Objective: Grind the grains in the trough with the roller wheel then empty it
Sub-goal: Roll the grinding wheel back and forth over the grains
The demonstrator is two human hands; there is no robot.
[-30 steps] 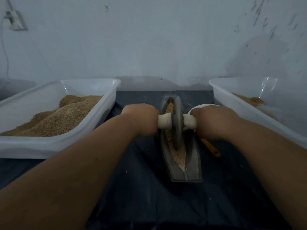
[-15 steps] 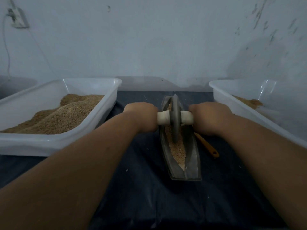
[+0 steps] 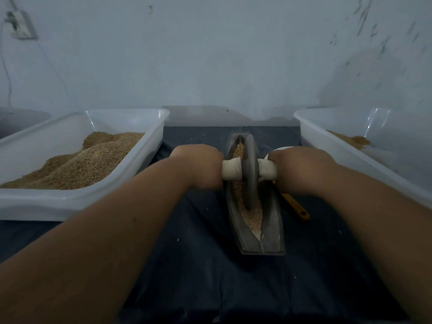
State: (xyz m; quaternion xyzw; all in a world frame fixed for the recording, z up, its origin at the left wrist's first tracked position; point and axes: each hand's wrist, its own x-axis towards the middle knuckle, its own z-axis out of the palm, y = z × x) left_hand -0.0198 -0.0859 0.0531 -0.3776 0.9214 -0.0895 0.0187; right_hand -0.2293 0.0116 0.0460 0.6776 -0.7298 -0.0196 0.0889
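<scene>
1. The left hand (image 3: 198, 164) is curling its fingers tight round the left end of the white axle (image 3: 230, 170). The right hand (image 3: 301, 169) is gripping the right end the same way.
2. The roller wheel (image 3: 251, 169) is standing upright on its edge between the two fists, sitting in the groove of the trough (image 3: 272, 232).
3. The trough is lying lengthwise, near to far, on the dark cloth (image 3: 210, 277), midway between two white tubs.
4. The grains (image 3: 252, 217) are lying along the groove, both nearer and farther than the wheel.
5. The left tub (image 3: 35, 206) is holding a big brown heap (image 3: 93, 160); the right tub (image 3: 327, 137) is showing only a little brown meal (image 3: 355, 140) at its far end.
6. An orange handle (image 3: 297, 208) is poking out near the right wrist, just right of the trough, and a white bowl rim (image 3: 280, 148) is peeking out beyond the right hand.
</scene>
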